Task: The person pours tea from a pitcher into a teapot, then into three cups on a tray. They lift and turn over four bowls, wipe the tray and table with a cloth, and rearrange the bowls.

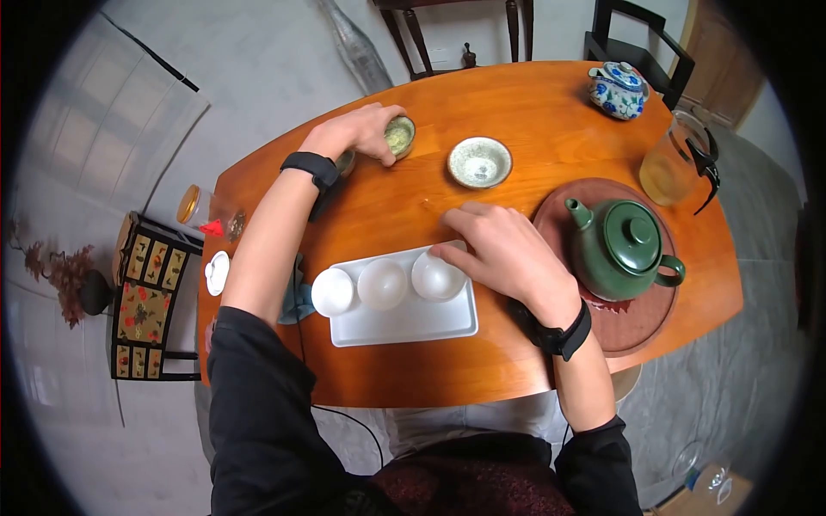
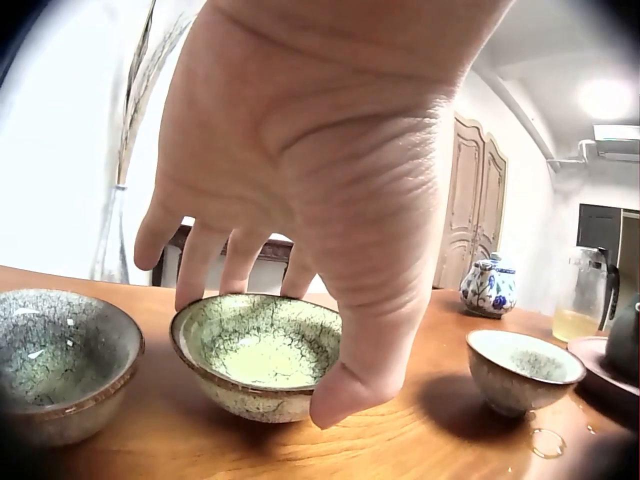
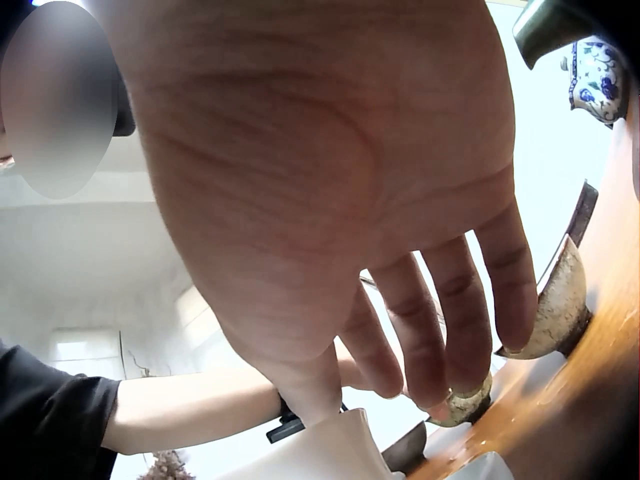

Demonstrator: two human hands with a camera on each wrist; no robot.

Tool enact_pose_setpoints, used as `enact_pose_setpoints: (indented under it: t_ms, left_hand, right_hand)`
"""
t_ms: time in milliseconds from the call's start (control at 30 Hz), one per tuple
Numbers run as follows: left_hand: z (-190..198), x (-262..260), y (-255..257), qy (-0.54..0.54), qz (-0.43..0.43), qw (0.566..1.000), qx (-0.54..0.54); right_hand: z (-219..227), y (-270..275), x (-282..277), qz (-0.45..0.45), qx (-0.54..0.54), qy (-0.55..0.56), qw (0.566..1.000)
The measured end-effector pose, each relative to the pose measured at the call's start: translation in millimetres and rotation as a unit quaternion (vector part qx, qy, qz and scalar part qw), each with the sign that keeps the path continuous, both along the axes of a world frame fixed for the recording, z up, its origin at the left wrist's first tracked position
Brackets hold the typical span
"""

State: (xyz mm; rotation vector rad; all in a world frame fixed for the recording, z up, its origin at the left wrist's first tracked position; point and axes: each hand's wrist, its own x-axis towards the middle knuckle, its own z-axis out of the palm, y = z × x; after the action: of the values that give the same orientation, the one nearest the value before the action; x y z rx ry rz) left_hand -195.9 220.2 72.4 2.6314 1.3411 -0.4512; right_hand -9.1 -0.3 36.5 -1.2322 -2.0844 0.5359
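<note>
In the head view my left hand is at a crackle-glazed cup with pale liquid. The left wrist view shows this hand spanning the cup, thumb at the near side of its rim and fingertips behind the far side. My right hand, fingers relaxed, is over the right end of the white tray, its thumb by the rim of a white cup; whether they touch is unclear. The right wrist view shows the palm and loosely extended fingers. Two more white cups stand in the tray.
A third-view crackle cup stands mid-table; another is left of the gripped one. At right are a green teapot on a round brown tray, a glass pitcher and a blue-white pot. A jar lies left.
</note>
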Motion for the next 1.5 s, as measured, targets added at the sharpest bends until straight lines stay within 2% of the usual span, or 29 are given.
enact_pose_setpoints:
  t_ms: [200, 300, 367, 400, 467, 600, 767, 1000, 1067, 1200, 1433, 1500]
  left_hand:
    - [6.9, 6.4, -4.1, 0.035, -0.001, 0.999, -0.033]
    - [11.4, 24.5, -17.0, 0.057, 0.027, 0.998, -0.026]
    - [13.2, 40.7, -24.8, -0.030, -0.086, 0.994, -0.066]
    - [12.6, 51.5, -32.3, -0.029, -0.086, 0.994, -0.066]
    - [7.9, 73.7, -50.0, -0.062, -0.184, 0.978, -0.073]
    - [-2.0, 99.3, -62.4, -0.019, -0.189, 0.979, -0.067]
    - [0.0, 112.7, -62.8, 0.047, -0.164, 0.983, -0.069]
    - [4.0, 114.8, -33.7, 0.042, -0.119, 0.992, -0.024]
    - [4.1, 112.1, -24.7, 0.045, -0.082, 0.995, -0.023]
    - [-2.9, 105.0, -15.3, 0.034, -0.075, 0.997, -0.013]
    - [-6.2, 90.9, -5.3, -0.001, -0.090, 0.996, -0.024]
    - [5.0, 72.9, -7.5, -0.061, -0.154, 0.986, 0.023]
  right_hand:
    - [-1.2, 0.0, -1.1, 0.004, 0.005, -0.007, 1.000]
    - [-0.7, -0.8, -0.9, 0.005, -0.001, -0.007, 1.000]
    - [-2.0, -0.5, -1.1, 0.006, 0.006, -0.003, 1.000]
    - [-2.7, -0.5, -1.5, 0.006, 0.006, -0.003, 1.000]
    - [-3.8, -0.3, -2.0, 0.005, 0.004, 0.005, 1.000]
    - [-2.5, -0.3, -0.9, 0.005, -0.011, -0.023, 1.000]
    - [-4.0, -0.2, -2.3, 0.006, 0.004, 0.007, 1.000]
    - [-2.0, -1.6, -2.6, 0.002, 0.004, -0.011, 1.000]
    - [-5.2, -0.7, -3.2, 0.007, 0.020, -0.008, 1.000]
    - [-2.7, -1.4, -2.5, 0.005, 0.019, -0.014, 1.000]
    - [-5.2, 0.2, -2.7, 0.009, 0.020, -0.012, 1.000]
    - [-5.6, 0.4, -2.0, 0.014, 0.025, -0.009, 1.000]
